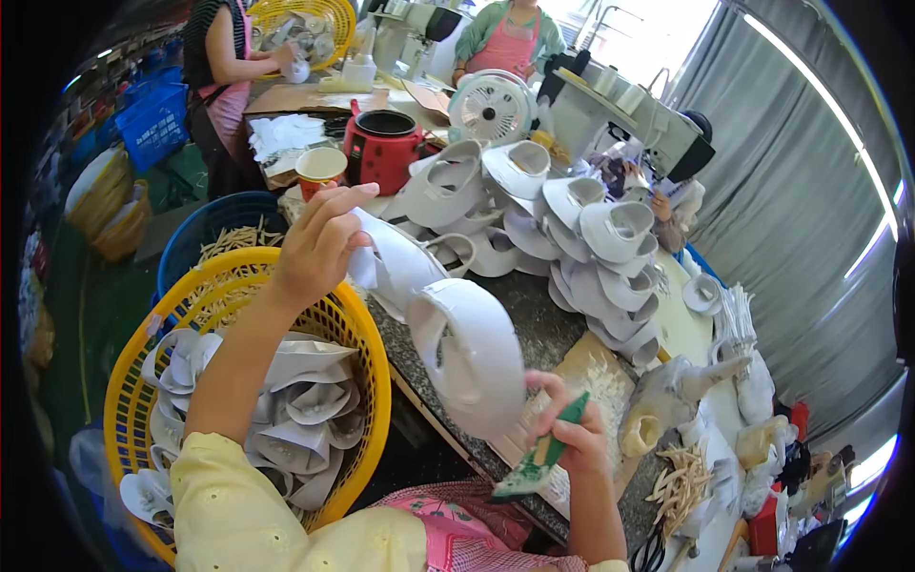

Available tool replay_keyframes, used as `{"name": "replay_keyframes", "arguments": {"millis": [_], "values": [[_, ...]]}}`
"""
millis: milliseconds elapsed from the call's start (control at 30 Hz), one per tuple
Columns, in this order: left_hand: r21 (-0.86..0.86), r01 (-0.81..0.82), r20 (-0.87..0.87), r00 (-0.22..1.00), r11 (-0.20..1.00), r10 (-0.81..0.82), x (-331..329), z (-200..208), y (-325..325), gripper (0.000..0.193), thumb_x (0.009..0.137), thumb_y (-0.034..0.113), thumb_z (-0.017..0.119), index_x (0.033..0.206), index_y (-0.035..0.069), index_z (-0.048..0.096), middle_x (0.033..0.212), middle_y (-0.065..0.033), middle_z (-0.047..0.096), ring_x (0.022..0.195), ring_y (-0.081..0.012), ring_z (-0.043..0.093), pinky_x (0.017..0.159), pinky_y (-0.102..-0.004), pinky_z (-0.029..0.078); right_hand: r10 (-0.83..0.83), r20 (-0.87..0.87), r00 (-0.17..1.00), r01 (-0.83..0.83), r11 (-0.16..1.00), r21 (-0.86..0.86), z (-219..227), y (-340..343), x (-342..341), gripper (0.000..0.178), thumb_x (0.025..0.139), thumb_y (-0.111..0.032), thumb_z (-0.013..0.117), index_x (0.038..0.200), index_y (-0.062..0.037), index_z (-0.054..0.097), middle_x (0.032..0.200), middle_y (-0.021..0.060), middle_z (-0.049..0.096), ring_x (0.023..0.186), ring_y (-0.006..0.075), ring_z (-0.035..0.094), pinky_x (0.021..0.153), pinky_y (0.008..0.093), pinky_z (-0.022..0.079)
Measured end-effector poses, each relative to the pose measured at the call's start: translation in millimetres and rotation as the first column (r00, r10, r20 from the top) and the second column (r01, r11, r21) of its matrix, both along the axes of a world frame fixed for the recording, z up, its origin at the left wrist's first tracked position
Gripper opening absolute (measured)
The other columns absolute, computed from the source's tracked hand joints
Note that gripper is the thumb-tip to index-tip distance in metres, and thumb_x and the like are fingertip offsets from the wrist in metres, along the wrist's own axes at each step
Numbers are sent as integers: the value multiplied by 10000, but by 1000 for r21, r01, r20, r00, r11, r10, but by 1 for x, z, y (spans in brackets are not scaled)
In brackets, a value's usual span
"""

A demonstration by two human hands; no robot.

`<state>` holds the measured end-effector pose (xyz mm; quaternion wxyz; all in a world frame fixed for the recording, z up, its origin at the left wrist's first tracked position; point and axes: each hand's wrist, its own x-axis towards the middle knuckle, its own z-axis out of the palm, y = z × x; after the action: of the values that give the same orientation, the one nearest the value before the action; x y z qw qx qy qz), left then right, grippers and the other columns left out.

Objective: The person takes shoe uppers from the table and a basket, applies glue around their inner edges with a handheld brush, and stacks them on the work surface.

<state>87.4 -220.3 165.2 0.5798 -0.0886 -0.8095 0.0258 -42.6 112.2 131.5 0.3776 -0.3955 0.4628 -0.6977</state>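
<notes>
My left hand (319,234) is raised over the bench's left edge, fingers pinching the end of a strip of curved white pieces that look like shoe uppers. The nearest white shoe upper (472,357) hangs in a loop toward my right hand. In my right hand (577,434) is a green glue brush (538,462), its wide end pointing down and left, smeared with white. My right fingertips come close to the loop's lower edge; whether they touch it I cannot tell. Beneath the brush lies a board (605,377) crusted with white residue.
Stacked white uppers (610,234) cover the bench's far side. A yellow basket (379,381) of uppers stands at my left, before a blue basket (176,253). Beyond are a red pot (381,157), a fan (491,110), a sewing machine (620,119) and co-workers. A glue bottle (667,400) stands right.
</notes>
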Motion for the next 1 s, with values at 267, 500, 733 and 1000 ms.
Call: {"name": "replay_keyframes", "arguments": {"millis": [267,500,733,1000], "values": [[-79,10,19,1000,997,-9,-22,-3,37,157,772,108,598,790,45,456,1059,-140,571,909,-277,557,867,-408,423,123,140,983,-138,985,104,16,-16,15,199,791,-144,550,802,53,582,1342,270,283,806,276,632,717,347,509],[-297,-118,82,986,948,148,-23,-7,55,125,710,138,581,753,84,476,1018,-86,592,842,-232,558,745,-351,446,116,532,839,-192,977,89,-31,-21,46,146,896,-137,457,933,-15,529,1380,176,235,1053,325,528,873,387,434],[-228,-111,87,987,967,134,-10,-16,56,147,705,148,595,743,81,470,1013,-95,596,835,-229,558,692,-327,456,-124,477,870,108,992,60,-48,-29,43,101,863,-126,526,895,-31,540,1335,138,277,1095,330,496,882,382,402],[-224,-36,-2,999,974,37,-5,-1,66,190,703,144,640,731,62,470,1033,-122,590,865,-255,570,725,-333,494,-362,355,862,347,932,109,-42,-27,39,116,847,-129,536,880,-18,539,1288,136,364,952,282,577,817,383,440]]}}
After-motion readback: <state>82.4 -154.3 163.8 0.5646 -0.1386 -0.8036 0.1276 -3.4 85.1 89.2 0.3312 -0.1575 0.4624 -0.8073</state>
